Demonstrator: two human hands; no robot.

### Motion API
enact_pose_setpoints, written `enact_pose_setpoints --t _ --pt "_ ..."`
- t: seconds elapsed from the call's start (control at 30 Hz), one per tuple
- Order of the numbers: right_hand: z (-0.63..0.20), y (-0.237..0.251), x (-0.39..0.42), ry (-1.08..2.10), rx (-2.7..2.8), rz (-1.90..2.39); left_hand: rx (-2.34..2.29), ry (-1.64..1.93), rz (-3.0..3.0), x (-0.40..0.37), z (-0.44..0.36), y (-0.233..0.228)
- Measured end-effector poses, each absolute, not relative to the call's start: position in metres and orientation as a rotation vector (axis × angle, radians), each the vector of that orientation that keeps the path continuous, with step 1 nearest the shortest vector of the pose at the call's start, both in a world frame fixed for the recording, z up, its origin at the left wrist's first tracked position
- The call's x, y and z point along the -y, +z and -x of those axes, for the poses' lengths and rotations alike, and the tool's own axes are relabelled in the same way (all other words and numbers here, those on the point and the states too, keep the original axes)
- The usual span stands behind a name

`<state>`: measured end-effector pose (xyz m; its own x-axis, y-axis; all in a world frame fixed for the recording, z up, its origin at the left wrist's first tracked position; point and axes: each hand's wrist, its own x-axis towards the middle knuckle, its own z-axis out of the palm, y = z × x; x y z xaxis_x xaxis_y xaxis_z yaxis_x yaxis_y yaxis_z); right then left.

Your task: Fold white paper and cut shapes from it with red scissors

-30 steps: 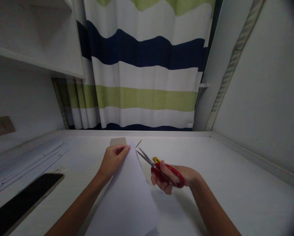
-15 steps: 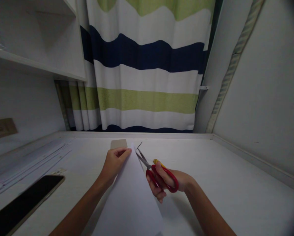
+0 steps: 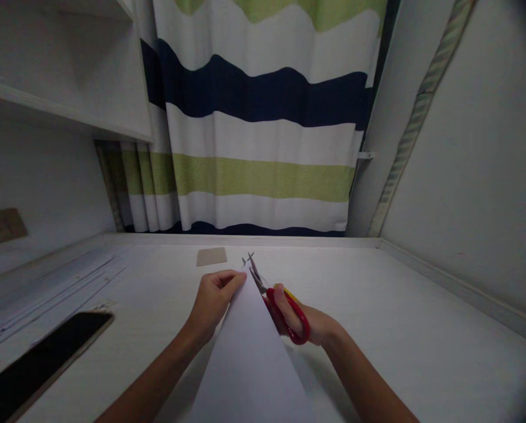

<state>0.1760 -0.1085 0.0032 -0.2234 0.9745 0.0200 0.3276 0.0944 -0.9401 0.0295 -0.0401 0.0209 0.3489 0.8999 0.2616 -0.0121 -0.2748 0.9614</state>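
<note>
red-handled, silver-bladed scissors (image 3: pixel 270 293), slightly open, at plain white paper (image 3: pixel 253 358)

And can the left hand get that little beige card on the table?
Probably yes: the beige card lies just beyond the left hand, and nothing seems to stand between them. But that hand is pinching the white paper, so it would likely have to let go first.
</note>
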Motion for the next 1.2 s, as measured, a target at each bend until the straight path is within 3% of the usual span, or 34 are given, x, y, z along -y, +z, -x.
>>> enact_pose_setpoints --t 1.2 --pt "-0.1766 -0.0050 0.1072 1.136 1.612 1.278 -0.830 1.141 -1.636 0.0476 -0.0325 0.0179"
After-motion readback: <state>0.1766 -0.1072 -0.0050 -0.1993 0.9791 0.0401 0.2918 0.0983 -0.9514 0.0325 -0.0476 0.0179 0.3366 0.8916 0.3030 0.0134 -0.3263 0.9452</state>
